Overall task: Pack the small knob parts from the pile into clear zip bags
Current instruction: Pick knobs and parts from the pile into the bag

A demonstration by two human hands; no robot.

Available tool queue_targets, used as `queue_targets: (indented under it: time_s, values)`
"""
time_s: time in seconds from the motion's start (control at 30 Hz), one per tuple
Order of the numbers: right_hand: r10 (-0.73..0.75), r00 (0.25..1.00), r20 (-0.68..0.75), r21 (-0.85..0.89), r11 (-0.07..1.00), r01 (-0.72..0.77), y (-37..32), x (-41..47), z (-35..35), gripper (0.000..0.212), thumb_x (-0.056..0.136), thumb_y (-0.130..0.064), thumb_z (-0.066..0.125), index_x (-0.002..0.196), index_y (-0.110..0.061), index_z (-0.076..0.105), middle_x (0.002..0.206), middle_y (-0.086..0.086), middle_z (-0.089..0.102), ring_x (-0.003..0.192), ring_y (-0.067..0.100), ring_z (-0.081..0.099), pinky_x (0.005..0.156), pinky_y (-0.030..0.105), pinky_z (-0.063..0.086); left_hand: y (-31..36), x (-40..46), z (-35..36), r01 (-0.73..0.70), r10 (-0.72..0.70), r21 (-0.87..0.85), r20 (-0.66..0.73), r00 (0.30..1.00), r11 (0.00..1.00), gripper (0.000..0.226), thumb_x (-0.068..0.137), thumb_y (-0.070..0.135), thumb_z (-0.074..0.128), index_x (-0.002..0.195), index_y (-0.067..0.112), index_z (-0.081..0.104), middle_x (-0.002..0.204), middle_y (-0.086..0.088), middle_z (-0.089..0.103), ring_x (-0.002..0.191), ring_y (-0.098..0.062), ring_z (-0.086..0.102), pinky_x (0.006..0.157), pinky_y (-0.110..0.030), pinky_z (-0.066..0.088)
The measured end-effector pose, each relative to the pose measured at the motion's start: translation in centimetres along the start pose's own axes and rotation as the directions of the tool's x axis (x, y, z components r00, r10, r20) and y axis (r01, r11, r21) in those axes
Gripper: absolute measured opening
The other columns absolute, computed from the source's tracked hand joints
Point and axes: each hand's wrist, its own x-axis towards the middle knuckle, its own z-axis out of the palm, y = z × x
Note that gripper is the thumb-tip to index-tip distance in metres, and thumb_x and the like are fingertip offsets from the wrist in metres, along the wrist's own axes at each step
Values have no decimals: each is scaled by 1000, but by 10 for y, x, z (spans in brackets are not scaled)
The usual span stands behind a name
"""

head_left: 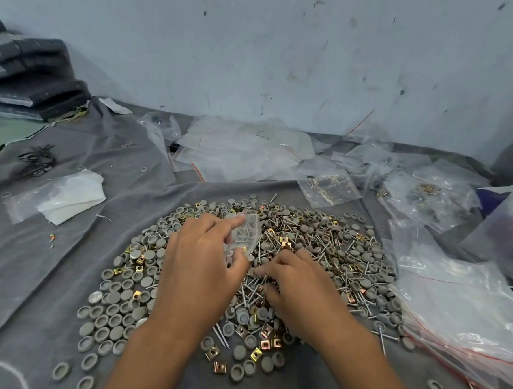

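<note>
Both forearms enter from the bottom edge over a grey cloth; right hand rests on the pile of grey knob caps, screws and brass clips, fingers curled into the screws, whether pinching one cannot be told; left hand pinches a small clear zip bag between thumb and forefinger above the pile, screws inside; beyond, empty bags lie against the wall.

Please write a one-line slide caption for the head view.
Left hand holds a clear zip bag while right hand picks in the parts pile.
</note>
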Motion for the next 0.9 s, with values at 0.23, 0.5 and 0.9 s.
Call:
queue_targets:
  time_s: [0.23, 0.5, 0.9]
  values:
    - [-65, 998, 3, -152, 986, 65, 4, -1, -1, 41, 96, -17, 65, 126, -44, 56, 123, -13, 46, 115, 13, 39, 94, 31, 42, -4, 0, 1, -1, 1, -7, -5, 1000, 1000, 45, 84, 22, 70, 128, 26, 65, 85, 18, 44, 85, -11, 47, 84, -33, 43]
    - [0, 1000, -23, -42, 999, -1, 13, 5, -3, 9, 99, -44, 59, 107, -41, 61, 114, -22, 54, 109, 6, 42, 93, 28, 41, -3, 1, 1, 2, -2, -16, 1, 1000, 1000, 46, 85, 23, 69, 130, 26, 64, 85, 20, 43, 86, -10, 47, 85, -33, 43]
    - [125, 975, -183, 659, 751, 28, 13, -1, -35, 13, 99, -31, 62, 104, -40, 71, 92, -19, 73, 85, 2, 67, 70, 18, 53, -1, 0, 4, -2, 2, -1, 52, 999, 1000, 48, 84, 25, 70, 131, 29, 62, 88, 22, 43, 90, -6, 45, 85, -25, 35]
